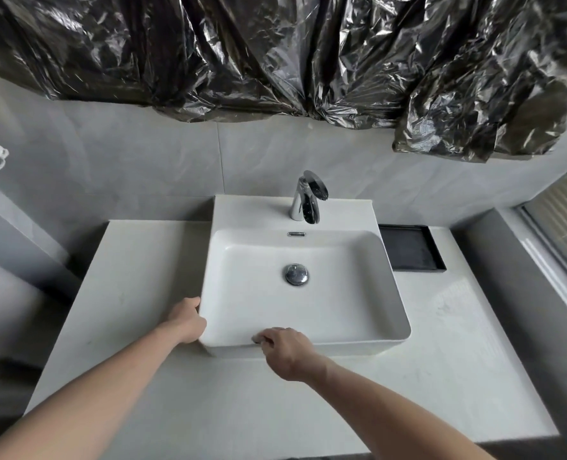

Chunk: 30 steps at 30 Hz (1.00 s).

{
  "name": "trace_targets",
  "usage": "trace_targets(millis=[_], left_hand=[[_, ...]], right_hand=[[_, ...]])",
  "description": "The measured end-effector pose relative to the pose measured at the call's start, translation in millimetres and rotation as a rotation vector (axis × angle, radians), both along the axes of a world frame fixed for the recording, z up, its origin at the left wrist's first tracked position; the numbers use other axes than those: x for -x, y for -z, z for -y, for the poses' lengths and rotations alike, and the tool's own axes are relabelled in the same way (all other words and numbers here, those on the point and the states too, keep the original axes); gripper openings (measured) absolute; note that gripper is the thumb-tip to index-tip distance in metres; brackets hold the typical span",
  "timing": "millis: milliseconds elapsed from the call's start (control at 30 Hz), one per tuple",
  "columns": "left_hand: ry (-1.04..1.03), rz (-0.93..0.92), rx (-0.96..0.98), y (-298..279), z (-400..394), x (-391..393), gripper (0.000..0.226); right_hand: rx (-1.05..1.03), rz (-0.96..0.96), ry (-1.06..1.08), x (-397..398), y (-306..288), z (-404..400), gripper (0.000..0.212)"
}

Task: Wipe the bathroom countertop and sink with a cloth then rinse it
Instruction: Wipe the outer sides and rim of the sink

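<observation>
Your left hand grips the white rectangular ceramic sink at its 8 o'clock corner, your right hand curls on the 6 o'clock rim, perhaps pinching a barely visible cloth, which could slip off that wet edge.

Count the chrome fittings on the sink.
3: the faucet on the back ledge, the overflow slot on the basin's back wall, and the drain plug in the basin floor. None seem hidden.
</observation>
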State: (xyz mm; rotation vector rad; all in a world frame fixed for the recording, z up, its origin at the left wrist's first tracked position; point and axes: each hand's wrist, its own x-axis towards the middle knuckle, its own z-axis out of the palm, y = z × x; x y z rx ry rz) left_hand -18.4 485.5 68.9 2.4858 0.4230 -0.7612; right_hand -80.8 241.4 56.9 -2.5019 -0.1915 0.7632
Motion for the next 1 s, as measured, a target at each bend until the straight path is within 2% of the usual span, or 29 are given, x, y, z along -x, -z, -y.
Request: trace_targets(millis=[233, 400, 500, 700, 800, 1000], left_hand=[[0.001, -0.024, -0.046, -5, 4, -1, 0.031], [-0.033, 0.002, -0.061, -3, 8, 2, 0.052], [-0.036, 0.013, -0.091, -1, 14, 1, 0.054], [-0.075, 0.019, -0.137, 4, 19, 0, 0.053], [-0.108, 0.025, -0.147, 8, 22, 1, 0.051], [-0.17, 0.044, -0.172, 17, 24, 4, 0.055]], right_hand=[[0.283, 0.035, 0.136, 3, 6, 144, 0.04], [0.383, 0.039, 0.21, 3, 2, 183, 0.04], [0.382, 0.057, 0.15, 1, 2, 158, 0.043], [0.17, 0.116, 0.011, 11, 3, 110, 0.044], [0.151, 0.124, -0.031, 11, 5, 143, 0.042], [0.409, 0.164, -0.187, 5, -12, 247, 0.04]])
